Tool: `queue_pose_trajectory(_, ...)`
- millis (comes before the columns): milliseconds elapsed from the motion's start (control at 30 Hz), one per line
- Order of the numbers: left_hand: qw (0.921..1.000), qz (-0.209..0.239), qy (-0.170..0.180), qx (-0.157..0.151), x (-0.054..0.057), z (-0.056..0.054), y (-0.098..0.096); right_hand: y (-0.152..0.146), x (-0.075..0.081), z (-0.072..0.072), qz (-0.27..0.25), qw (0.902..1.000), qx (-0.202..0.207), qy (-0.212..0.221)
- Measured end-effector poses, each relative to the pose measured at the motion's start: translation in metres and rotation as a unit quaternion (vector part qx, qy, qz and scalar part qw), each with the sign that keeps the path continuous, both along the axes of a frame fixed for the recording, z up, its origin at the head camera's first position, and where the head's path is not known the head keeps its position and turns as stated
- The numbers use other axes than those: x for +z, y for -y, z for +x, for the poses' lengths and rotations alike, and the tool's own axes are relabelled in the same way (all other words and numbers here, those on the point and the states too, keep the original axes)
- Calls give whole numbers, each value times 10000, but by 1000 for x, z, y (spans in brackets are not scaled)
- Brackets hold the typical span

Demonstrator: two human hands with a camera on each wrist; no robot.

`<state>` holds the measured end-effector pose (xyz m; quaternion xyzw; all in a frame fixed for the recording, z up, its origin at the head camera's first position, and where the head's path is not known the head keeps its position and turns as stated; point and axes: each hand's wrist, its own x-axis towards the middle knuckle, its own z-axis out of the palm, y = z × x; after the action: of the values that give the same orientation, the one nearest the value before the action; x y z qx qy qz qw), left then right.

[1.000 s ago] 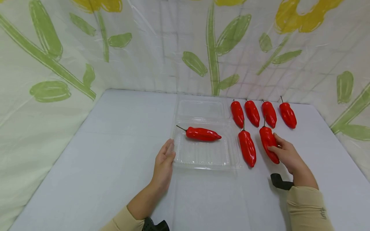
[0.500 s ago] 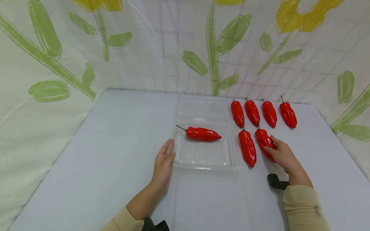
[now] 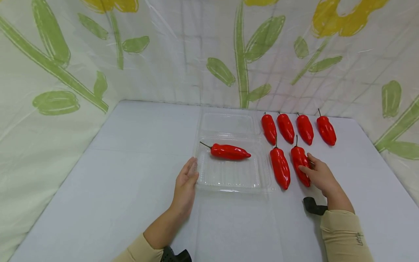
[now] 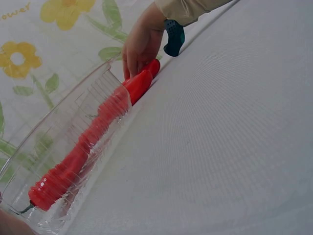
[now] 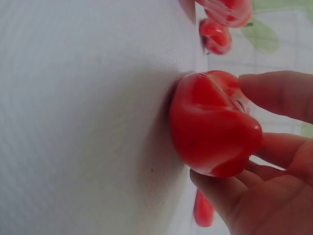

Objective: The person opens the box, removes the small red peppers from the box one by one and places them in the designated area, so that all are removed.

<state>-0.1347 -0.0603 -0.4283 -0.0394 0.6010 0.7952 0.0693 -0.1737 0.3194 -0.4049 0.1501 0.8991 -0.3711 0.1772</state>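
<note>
My left hand (image 3: 184, 191) holds the left edge of a clear plastic clamshell box (image 3: 234, 190), its thumb at the near side of the edge. The box lies with its lid folded back away from me. One red chili pepper (image 3: 230, 152) lies crosswise in the box, stem to the left. My right hand (image 3: 322, 178) pinches a second red pepper (image 3: 298, 160) between thumb and fingers, stem pointing away. The right wrist view shows this pepper's (image 5: 210, 132) tip end close against the table. Another pepper (image 3: 279, 169) lies just to its left.
Behind the held pepper, several red peppers (image 3: 304, 129) form a row along the table's back edge. A flower-printed white curtain (image 3: 163, 65) hangs behind the white table (image 3: 131, 182). Dark camera mounts sit at both wrists, the right one (image 3: 314, 206) low over the table.
My right hand has shifted slightly left with its pepper, bringing it alongside the neighbouring one. The pepper's stem swung left, then back a little right. The left hand and box stay put.
</note>
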Motion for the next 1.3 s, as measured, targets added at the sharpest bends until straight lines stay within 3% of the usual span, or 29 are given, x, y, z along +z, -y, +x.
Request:
queue_pose_trajectory(467, 10000, 46, -15, 43, 1, -1, -4, -3, 13, 4, 231, 9987, 215, -408)
queue_pose_trajectory(633, 10000, 13, 38, -5, 1, -2, -7, -1, 23, 6, 387, 9955, 277, -816)
queue_pose_trajectory(867, 9999, 87, 83, 9, 1, -1, -7, 15, 45, -5, 630, 9849, 634, -1485)
queue_pose_trajectory(1067, 9999, 122, 59, 32, -1, 0, -4, 40, 57, -13, -352, 9841, 743, -1572)
queue_pose_trajectory(1300, 9999, 132, 39, 18, -2, 0, -2, 74, 69, -29, -1520, 9764, 727, -1349)
